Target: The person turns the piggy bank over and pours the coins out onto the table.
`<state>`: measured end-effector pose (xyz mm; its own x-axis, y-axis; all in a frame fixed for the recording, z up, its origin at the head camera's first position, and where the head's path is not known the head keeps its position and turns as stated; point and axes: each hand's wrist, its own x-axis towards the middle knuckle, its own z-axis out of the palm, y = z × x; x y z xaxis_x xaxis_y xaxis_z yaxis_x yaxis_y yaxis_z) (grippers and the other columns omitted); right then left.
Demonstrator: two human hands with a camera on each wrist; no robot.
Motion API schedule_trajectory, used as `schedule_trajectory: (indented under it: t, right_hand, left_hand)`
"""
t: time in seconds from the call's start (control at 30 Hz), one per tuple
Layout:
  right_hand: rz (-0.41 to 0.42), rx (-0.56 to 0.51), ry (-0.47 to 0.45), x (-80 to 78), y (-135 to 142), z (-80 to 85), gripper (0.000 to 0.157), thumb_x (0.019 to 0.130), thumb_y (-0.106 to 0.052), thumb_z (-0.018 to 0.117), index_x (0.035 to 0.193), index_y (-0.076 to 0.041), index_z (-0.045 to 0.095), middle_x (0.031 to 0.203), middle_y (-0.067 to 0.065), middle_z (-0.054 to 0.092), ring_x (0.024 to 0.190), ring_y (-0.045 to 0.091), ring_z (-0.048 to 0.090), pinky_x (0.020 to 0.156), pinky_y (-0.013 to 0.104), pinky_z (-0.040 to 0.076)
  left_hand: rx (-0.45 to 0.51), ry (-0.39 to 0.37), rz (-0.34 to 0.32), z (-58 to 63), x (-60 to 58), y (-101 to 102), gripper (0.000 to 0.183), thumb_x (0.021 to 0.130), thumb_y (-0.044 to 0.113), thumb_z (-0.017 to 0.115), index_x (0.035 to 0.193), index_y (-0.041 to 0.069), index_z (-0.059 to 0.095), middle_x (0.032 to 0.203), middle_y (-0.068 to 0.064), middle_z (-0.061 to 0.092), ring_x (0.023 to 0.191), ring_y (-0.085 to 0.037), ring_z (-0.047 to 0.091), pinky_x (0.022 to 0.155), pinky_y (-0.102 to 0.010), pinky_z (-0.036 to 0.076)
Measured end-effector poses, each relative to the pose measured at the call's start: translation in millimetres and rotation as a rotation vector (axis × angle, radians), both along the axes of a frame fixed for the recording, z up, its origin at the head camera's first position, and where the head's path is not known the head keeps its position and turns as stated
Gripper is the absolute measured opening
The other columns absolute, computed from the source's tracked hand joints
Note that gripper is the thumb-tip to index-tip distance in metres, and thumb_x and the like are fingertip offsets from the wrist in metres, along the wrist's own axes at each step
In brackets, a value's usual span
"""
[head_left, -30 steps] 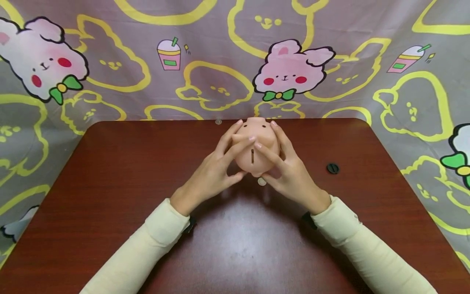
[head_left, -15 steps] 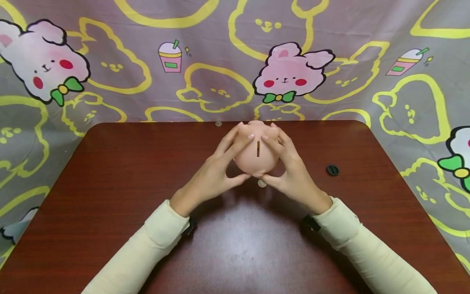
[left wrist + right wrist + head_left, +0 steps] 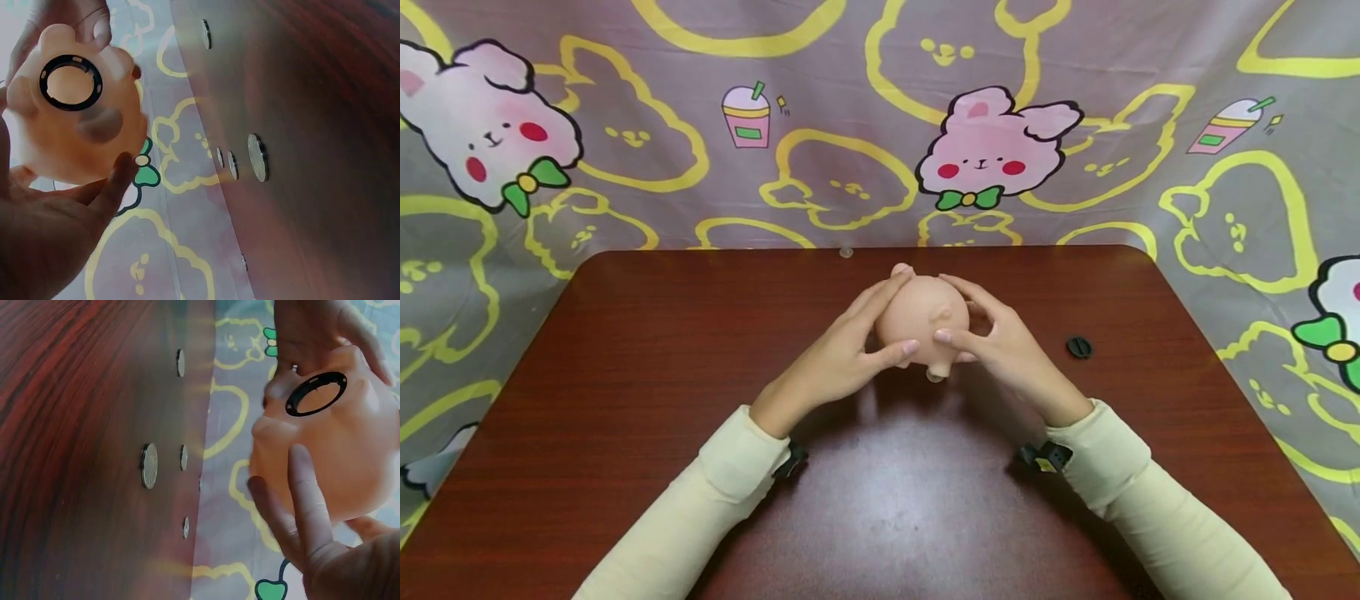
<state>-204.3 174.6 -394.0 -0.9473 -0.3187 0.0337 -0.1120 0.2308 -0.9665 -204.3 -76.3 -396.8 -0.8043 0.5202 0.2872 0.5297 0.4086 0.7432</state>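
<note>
A pink piggy bank (image 3: 917, 310) is held over the table between both hands, its curly tail and rounded rear turned toward the head camera. My left hand (image 3: 842, 346) grips its left side, thumb along the lower body. On the other side my right hand (image 3: 1011, 346) holds it, with the thumb just below the tail. Both wrist views show the underside, where a black ring (image 3: 42, 82) frames a round opening. Under the bank, partly hidden by one of its feet, lies a coin (image 3: 935, 376). More coins, such as the large coin (image 3: 149, 465), rest on the tabletop.
A round black plug (image 3: 1079, 347) lies on the dark red wooden table (image 3: 700, 333) to the right of the hands. Near the back edge sits another coin (image 3: 846, 252). A patterned curtain (image 3: 842, 83) hangs around the back and sides.
The piggy bank has turned and tilted in the hands: its coin slot has gone out of the head view and its tail and rear now show. Both thumbs have moved onto its rear.
</note>
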Motion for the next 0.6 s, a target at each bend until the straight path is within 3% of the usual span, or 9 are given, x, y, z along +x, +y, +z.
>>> schedule_trajectory:
  t: [0.17,0.37,0.5,0.6]
  right_hand:
    - [-0.001,0.008,-0.07,-1.6,-1.7,0.4,0.064,0.1,-0.024,0.071,0.159,-0.023,0.045,0.148,0.016,0.055,0.106,0.021,0.067,0.076,0.034,0.064]
    - [0.003,0.01,-0.076,-1.5,-1.9,0.7,0.064,0.101,-0.025,0.071,0.159,-0.021,0.044,0.148,0.017,0.055,0.104,0.021,0.068,0.074,0.034,0.064]
    - [0.009,0.016,-0.056,-1.6,-1.1,0.0,0.068,0.098,-0.026,0.075,0.159,-0.027,0.044,0.15,0.011,0.054,0.115,0.023,0.066,0.079,0.033,0.064]
    - [0.029,0.029,0.019,-0.9,-1.2,-0.6,0.074,0.095,-0.021,0.079,0.159,-0.031,0.044,0.158,0.001,0.049,0.129,0.023,0.059,0.088,0.029,0.061]
  left_hand:
    - [-0.018,-0.085,0.026,-0.1,0.6,0.6,0.08,0.104,0.041,0.064,0.166,0.045,0.015,0.17,-0.004,0.031,0.15,-0.023,0.04,0.121,-0.051,0.04]
    - [-0.014,-0.101,0.024,-1.7,-0.4,0.6,0.079,0.104,0.04,0.064,0.166,0.045,0.015,0.171,-0.003,0.03,0.152,-0.022,0.037,0.122,-0.052,0.037]
    - [-0.009,-0.083,0.006,-3.2,-1.8,0.5,0.083,0.102,0.039,0.068,0.167,0.041,0.016,0.174,0.0,0.022,0.157,-0.021,0.03,0.125,-0.052,0.034]
    - [-0.005,-0.056,-0.006,-4.7,-2.9,0.7,0.088,0.1,0.035,0.073,0.168,0.036,0.017,0.174,0.0,0.02,0.158,-0.022,0.028,0.124,-0.053,0.035]
